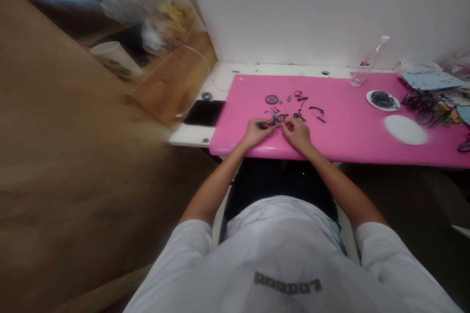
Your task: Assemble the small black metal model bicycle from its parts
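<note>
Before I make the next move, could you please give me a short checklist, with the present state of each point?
1. Left hand holds the black piece: ok.
2. Right hand is at the same piece: ok, its fingertips are beside it; whether its grip is closed on it: cannot tell.
3. Loose parts gathered together: not ok, they lie scattered on the pink mat.
4. Wheel in sight: ok, it lies beyond the hands.
5. Bottle away from the hands: ok, it is far to the right.
</note>
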Motion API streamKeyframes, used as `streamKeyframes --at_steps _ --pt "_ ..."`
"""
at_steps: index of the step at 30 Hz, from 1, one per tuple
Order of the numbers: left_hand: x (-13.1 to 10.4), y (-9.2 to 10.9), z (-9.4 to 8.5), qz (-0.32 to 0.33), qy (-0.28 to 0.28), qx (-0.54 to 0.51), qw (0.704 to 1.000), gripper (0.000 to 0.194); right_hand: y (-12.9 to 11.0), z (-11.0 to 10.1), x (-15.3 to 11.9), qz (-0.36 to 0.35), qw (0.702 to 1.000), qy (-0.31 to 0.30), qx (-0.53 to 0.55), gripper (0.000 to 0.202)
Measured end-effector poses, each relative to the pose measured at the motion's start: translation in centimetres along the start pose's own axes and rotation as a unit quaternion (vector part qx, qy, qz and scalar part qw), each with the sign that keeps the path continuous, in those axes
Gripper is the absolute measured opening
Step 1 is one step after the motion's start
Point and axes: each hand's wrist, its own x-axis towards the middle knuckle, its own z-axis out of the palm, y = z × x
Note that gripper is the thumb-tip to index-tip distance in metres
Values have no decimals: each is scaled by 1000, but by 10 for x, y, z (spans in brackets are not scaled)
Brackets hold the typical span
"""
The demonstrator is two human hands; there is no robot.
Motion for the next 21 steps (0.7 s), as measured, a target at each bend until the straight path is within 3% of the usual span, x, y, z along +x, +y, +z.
streamKeyframes --at_steps 13,21 --pt "2 -4 0 -4 -2 -5 1000 34 4 1 2 -9 999 -32 -41 52" --pt "0 1 1 -4 -1 -13 1000 36 3 1 1 -16 1000 -19 -2 28"
